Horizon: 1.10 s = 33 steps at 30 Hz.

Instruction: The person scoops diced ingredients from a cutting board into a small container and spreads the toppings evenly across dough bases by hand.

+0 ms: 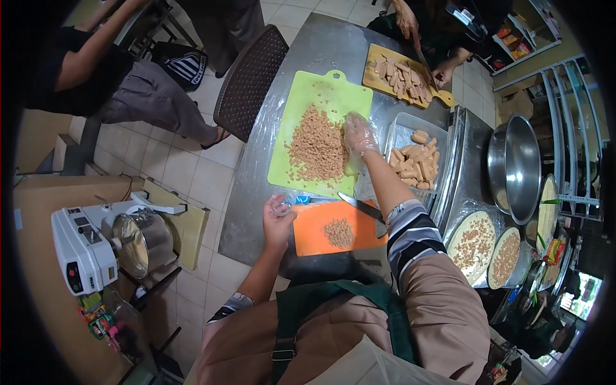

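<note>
My left hand [277,218] is closed round a small clear plastic cup [281,204] by the lower left corner of the green cutting board [301,90]. A heap of diced sausage [317,149] covers the middle of that board. My right hand [360,133], in a clear plastic glove, is at the heap's right edge with its fingers curled; what they hold is hidden. Nearer me, an orange cutting board [308,237] carries a smaller pile of diced pieces [338,233]. A knife [360,205] lies across its top right edge.
A clear tray of sausages [417,160] stands right of my right hand. Across the table, a co-worker's hands [443,72] cut sausages on a wooden board [375,77]. Topped dough rounds [471,244] and a large steel bowl [523,167] are at right; a mixer [83,240] is at left.
</note>
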### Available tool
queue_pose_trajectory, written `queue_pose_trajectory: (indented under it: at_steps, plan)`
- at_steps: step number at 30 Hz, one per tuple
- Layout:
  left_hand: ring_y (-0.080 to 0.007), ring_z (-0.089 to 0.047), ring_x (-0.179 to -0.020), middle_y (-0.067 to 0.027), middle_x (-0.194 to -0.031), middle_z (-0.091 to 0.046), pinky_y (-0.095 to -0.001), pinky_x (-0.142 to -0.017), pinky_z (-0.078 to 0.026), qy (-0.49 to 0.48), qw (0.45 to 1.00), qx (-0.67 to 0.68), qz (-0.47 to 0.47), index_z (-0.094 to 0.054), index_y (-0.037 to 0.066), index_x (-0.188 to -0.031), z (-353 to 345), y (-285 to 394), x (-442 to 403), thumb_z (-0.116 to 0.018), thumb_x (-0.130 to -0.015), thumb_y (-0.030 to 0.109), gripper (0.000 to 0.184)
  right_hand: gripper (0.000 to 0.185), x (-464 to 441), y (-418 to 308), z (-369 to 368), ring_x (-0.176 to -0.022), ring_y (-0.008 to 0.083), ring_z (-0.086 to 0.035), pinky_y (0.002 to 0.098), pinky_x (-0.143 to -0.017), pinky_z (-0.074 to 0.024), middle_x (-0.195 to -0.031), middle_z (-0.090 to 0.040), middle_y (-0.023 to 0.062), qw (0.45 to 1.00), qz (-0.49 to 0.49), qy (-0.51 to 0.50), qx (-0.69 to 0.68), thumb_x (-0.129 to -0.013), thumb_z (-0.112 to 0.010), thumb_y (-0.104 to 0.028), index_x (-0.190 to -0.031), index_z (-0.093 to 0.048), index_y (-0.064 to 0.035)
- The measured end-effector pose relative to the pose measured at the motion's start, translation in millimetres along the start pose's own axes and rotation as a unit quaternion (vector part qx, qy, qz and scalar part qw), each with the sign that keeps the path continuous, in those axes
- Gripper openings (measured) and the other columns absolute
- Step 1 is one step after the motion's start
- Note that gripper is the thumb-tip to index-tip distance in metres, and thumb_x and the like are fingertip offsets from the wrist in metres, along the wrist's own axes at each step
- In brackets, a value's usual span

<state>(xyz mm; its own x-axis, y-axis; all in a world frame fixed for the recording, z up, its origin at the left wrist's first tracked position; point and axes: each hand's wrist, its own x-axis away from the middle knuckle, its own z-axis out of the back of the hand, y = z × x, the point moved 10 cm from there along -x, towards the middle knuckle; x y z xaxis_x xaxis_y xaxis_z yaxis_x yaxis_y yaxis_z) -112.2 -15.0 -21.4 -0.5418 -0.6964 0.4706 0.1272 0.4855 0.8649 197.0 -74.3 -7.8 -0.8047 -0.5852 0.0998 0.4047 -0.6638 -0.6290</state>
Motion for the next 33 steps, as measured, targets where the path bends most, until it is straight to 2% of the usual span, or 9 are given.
queue_pose_trajectory:
  at_steps: [3,6,8,12,14,18,20,21,33]
  plan:
    - [-0.0185,-0.04,-0.096,-0.0109,-0.113,-0.038,-0.0294,-0.08,-0.04,-0.001,1.0,0.014,0.004,-0.032,0.004,-0.115,0,-3,-14,-0.056,-0.063,-0.009,0.059,0.043,19,4,-11,-0.111,0.0314,-0.036,0.034,-0.095,-0.027,-0.117,-0.041,0.0193,0.992,-0.108,-0.04,-0.043,-0.083,-0.034,-0.032,-0.114,-0.042,-0.0033]
    - [-0.0188,-0.039,-0.099,-0.0109,-0.113,-0.038,-0.029,-0.08,-0.04,-0.004,1.0,-0.014,-0.016,-0.032,0.004,-0.116,-6,-5,-33,-0.055,-0.062,-0.01,0.06,0.045,47,-28,-17,-0.112,0.0297,-0.034,0.0344,-0.094,-0.0277,-0.12,-0.038,0.017,0.996,-0.04,-0.055,-0.066,-0.081,-0.037,-0.036,-0.116,-0.041,-0.0066]
    - [-0.0198,-0.04,-0.1,-0.0112,-0.112,-0.039,-0.0292,-0.08,-0.04,-0.013,0.999,-0.011,-0.031,-0.032,0.004,-0.115,-16,-2,-47,-0.056,-0.062,-0.009,0.059,0.045,64,-65,-11,-0.114,0.0281,-0.033,0.0355,-0.093,-0.0288,-0.124,-0.035,0.0146,0.988,0.11,0.013,0.105,-0.081,-0.039,-0.039,-0.116,-0.041,-0.0105]
    - [-0.0187,-0.043,-0.1,-0.0088,-0.107,-0.045,-0.0288,-0.078,-0.04,-0.04,0.992,-0.049,-0.109,-0.036,0.005,-0.114,-42,18,-75,-0.057,-0.064,-0.005,0.055,0.046,61,-68,-22,-0.114,0.0268,-0.032,0.0362,-0.093,-0.0293,-0.123,-0.035,0.0132,0.981,0.127,-0.01,0.149,-0.079,-0.043,-0.04,-0.115,-0.042,-0.0125]
    - [-0.0197,-0.044,-0.098,-0.0085,-0.105,-0.047,-0.0295,-0.078,-0.039,-0.023,0.981,-0.123,-0.148,-0.039,0.006,-0.112,-51,29,-87,-0.058,-0.063,-0.004,0.053,0.041,52,-68,-28,-0.103,0.0291,-0.045,0.0356,-0.086,-0.0376,-0.113,-0.043,0.0181,0.98,0.161,-0.016,0.117,-0.069,-0.059,-0.026,-0.105,-0.05,-0.0086]
    - [-0.0256,-0.046,-0.096,-0.009,-0.103,-0.048,-0.0331,-0.08,-0.038,0.003,0.91,-0.326,-0.255,-0.047,0.008,-0.105,-75,61,-94,-0.058,-0.058,-0.002,0.049,0.031,21,-54,-23,-0.079,0.0206,-0.055,0.0302,-0.067,-0.0446,-0.089,-0.054,0.0139,0.984,0.175,0.044,0.012,-0.068,-0.059,-0.015,-0.099,-0.053,-0.0095]
    - [-0.0267,-0.045,-0.097,-0.01,-0.102,-0.049,-0.0332,-0.081,-0.037,0.002,0.889,-0.362,-0.279,-0.047,0.007,-0.105,-88,72,-94,-0.056,-0.058,-0.003,0.049,0.022,20,-19,-49,-0.064,0.0168,-0.054,0.0278,-0.06,-0.0447,-0.073,-0.057,0.0094,0.943,-0.172,-0.252,-0.132,-0.07,-0.057,-0.014,-0.091,-0.058,-0.0132]
    - [-0.0278,-0.044,-0.097,-0.011,-0.101,-0.049,-0.0334,-0.082,-0.037,0.0,0.867,-0.397,-0.301,-0.047,0.007,-0.104,-96,76,-94,-0.054,-0.057,-0.005,0.049,0.024,13,-30,-38,-0.051,0.0111,-0.049,0.0249,-0.049,-0.0406,-0.057,-0.052,0.0038,0.953,-0.111,-0.235,-0.157,-0.068,-0.059,-0.018,-0.091,-0.058,-0.0136]
    - [-0.0319,-0.045,-0.095,-0.0133,-0.099,-0.048,-0.0376,-0.082,-0.037,-0.012,0.899,-0.353,-0.257,-0.048,0.007,-0.101,-122,67,-113,-0.052,-0.058,-0.003,0.045,0.044,26,-73,-10,-0.081,0.0267,-0.056,0.0301,-0.072,-0.0431,-0.092,-0.057,0.0161,0.966,-0.002,-0.255,-0.034,-0.069,-0.054,-0.015,-0.111,-0.047,-0.0113]
